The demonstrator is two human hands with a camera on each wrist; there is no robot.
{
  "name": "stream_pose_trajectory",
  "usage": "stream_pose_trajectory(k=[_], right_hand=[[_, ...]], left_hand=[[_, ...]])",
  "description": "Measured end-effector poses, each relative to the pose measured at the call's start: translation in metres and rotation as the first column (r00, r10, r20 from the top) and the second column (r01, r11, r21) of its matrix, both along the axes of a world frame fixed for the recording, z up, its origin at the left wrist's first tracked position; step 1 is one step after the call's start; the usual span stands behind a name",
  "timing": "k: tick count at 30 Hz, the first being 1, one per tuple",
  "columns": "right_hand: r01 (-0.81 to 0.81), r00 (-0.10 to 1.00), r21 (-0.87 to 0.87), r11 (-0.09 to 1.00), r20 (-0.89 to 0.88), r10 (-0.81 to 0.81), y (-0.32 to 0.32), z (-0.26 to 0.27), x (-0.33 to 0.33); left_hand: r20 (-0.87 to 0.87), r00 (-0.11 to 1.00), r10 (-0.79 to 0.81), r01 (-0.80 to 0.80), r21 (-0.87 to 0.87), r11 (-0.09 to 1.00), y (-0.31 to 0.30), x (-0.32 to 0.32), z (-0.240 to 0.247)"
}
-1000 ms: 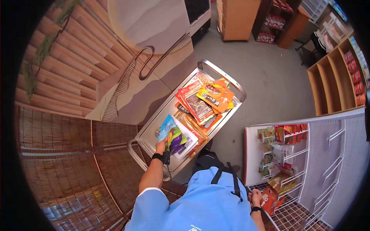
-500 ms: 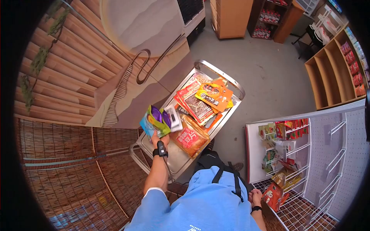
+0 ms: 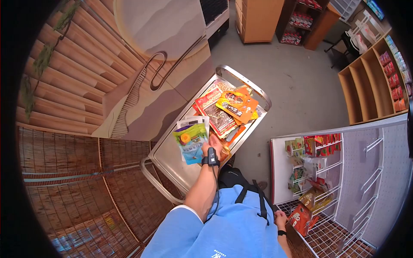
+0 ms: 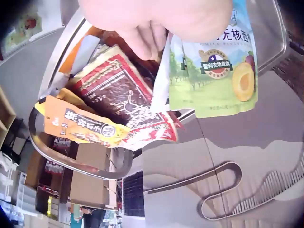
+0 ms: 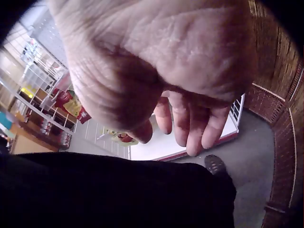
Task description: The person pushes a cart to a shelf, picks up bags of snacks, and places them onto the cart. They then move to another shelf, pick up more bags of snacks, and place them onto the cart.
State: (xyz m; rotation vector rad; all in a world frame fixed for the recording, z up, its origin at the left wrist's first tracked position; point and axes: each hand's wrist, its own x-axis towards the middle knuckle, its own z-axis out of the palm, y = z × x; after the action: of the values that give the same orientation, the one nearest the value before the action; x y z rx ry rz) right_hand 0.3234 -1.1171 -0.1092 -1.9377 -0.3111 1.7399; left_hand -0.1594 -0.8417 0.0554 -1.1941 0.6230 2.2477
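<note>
On the metal cart (image 3: 162, 160), my left hand (image 3: 214, 148) holds a green and blue bag of pitted prunes (image 3: 189, 138) by its edge. In the left wrist view the prune bag (image 4: 213, 80) hangs beside the palm, with a white packet (image 4: 163, 88) behind it. The fingers (image 4: 145, 42) point down over the cart. An amber food bag (image 3: 225, 153) shows past that hand, mostly covered by it. My right hand (image 3: 281, 219) hangs by my side, fingers (image 5: 194, 128) loosely bent and holding nothing.
Red-edged packets (image 3: 215, 114) and orange pouches (image 3: 238, 105) are piled at the cart's far end, inside a raised metal handle (image 3: 245, 79). To the right stands a white rack (image 3: 335, 172) with hanging snack packets. A woven screen (image 3: 64, 172) borders the left.
My left hand lifted the prune bag and white packet leftward off the amber bag, then swung back right, turning the prune bag over. The right hand has stayed by my side.
</note>
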Motion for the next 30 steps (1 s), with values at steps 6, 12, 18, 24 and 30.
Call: stream_pose_trajectory(k=[6, 12, 18, 24, 30], right_hand=[[-0.043, 0.999, -0.089, 0.995, 0.008, 0.044, -0.005, 0.007, 0.012], [0.193, 0.977, -0.065, 0.979, -0.075, -0.198, -0.009, -0.015, 0.023], [0.214, 0.976, -0.070, 0.974, -0.029, -0.216, -0.005, 0.007, 0.010], [0.089, 0.996, -0.045, 0.995, 0.037, -0.087, -0.010, 0.002, 0.013], [0.142, 0.990, -0.075, 0.987, 0.029, -0.141, -0.005, -0.006, 0.019]], left_hand=[[-0.069, 0.987, -0.148, 0.155, 0.104, 0.982, 0.021, 0.030, 0.018], [-0.546, 0.318, -0.775, 0.601, -0.516, 0.610, -0.026, -0.029, -0.004], [-0.163, 0.332, -0.929, -0.754, -0.637, -0.158, -0.110, -0.122, 0.012], [0.188, 0.205, -0.961, -0.014, -0.981, -0.195, -0.127, -0.112, 0.006], [0.082, 0.236, -0.968, -0.113, -0.987, -0.111, -0.099, -0.095, 0.011]])
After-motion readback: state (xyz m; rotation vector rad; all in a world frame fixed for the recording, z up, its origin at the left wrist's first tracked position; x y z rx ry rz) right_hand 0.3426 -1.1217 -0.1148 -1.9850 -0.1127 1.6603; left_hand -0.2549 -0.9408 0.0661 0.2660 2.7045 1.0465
